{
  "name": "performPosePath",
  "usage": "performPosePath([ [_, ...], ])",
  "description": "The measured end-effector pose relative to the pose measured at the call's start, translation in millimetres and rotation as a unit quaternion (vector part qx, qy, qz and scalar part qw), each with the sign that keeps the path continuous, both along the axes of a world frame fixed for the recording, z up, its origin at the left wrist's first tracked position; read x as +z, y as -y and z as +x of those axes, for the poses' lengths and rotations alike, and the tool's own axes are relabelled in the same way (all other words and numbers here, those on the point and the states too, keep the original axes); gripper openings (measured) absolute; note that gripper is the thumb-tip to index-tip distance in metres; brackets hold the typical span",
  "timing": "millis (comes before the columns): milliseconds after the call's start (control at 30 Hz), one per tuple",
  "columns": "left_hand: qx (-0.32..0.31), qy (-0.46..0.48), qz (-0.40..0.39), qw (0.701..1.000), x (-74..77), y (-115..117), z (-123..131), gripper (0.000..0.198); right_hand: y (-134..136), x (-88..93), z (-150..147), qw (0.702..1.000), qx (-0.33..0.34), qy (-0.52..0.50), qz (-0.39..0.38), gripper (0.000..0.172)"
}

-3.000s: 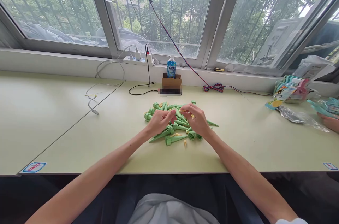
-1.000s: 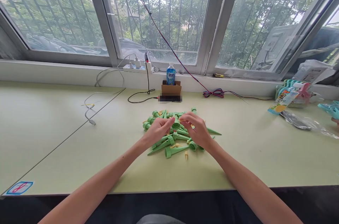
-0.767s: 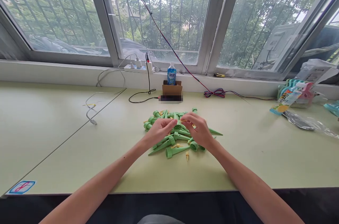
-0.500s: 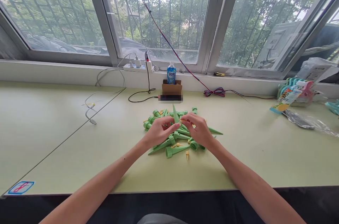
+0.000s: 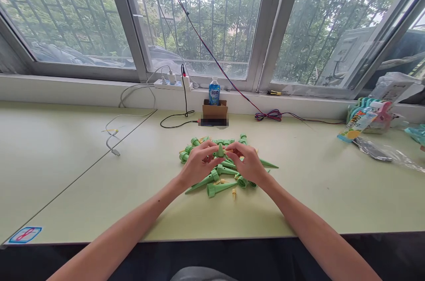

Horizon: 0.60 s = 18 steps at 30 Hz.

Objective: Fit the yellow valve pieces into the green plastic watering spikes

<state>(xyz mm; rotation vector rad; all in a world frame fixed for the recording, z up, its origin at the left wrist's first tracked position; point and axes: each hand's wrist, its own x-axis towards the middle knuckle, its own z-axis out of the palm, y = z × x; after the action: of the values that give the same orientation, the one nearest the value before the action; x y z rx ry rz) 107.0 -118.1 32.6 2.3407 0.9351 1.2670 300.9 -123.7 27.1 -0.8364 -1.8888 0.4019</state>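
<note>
A pile of green plastic cone spikes (image 5: pixel 222 179) with small yellow pieces (image 5: pixel 233 193) lies on the pale green table (image 5: pixel 99 174). Both my hands hover over the pile's middle. My left hand (image 5: pixel 198 164) is closed on one green spike (image 5: pixel 220 151), which points up and away. My right hand (image 5: pixel 247 162) pinches at the same spike from the right; whatever small part its fingertips hold is too small to make out.
A small cardboard box (image 5: pixel 214 112) and a blue bottle (image 5: pixel 214 91) stand at the window sill behind the pile. Cables (image 5: pixel 172 122) and a power strip (image 5: pixel 172 82) lie at back left. Packaged goods (image 5: pixel 361 119) and plastic wrap (image 5: pixel 381 151) sit at far right.
The green spike in my left hand was turned from lying among the pile to pointing upward, and both hands have closed together around it.
</note>
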Motion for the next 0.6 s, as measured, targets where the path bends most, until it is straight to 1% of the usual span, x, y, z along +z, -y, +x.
performPosePath([
  [133, 0.02, -0.019, 0.043, 0.999, -1.8, -1.2, -0.5, 0.015, -0.5, 1.0, -0.8, 1.0, -0.01, -0.007, -0.013, 0.013],
  [200, 0.033, -0.022, 0.047, 0.998, -1.7, -1.7, 0.0, 0.017, -1.7, 0.1, -1.0, 1.0, -0.023, -0.012, -0.01, 0.013],
  [267, 0.053, -0.013, 0.032, 0.998, -1.2, -2.4, 0.7, 0.019, -3.4, -1.4, -0.6, 0.999, -0.037, -0.022, -0.005, 0.014],
  [333, 0.071, 0.011, -0.003, 0.997, -0.4, -3.2, 1.4, 0.022, -5.2, -2.8, 0.6, 0.998, -0.048, -0.032, -0.002, 0.014],
  [400, 0.076, 0.03, -0.047, 0.996, 0.6, -3.8, 1.7, 0.025, -6.6, -3.4, 2.4, 0.998, -0.056, -0.04, 0.006, 0.015],
  [433, 0.075, 0.032, -0.069, 0.994, 1.1, -3.9, 1.7, 0.032, -7.0, -3.3, 3.3, 0.997, -0.058, -0.041, 0.014, 0.014],
  [467, 0.066, 0.03, -0.094, 0.993, 1.5, -3.9, 1.8, 0.043, -7.2, -3.0, 4.2, 0.997, -0.058, -0.039, 0.025, 0.014],
  [533, 0.026, 0.026, -0.151, 0.988, 2.1, -3.6, 2.0, 0.062, -6.6, -1.7, 5.2, 0.997, -0.05, -0.03, 0.046, 0.013],
  [600, -0.027, 0.024, -0.201, 0.979, 2.1, -3.3, 2.1, 0.071, -5.1, 0.0, 5.2, 0.998, -0.028, -0.013, 0.061, 0.013],
])
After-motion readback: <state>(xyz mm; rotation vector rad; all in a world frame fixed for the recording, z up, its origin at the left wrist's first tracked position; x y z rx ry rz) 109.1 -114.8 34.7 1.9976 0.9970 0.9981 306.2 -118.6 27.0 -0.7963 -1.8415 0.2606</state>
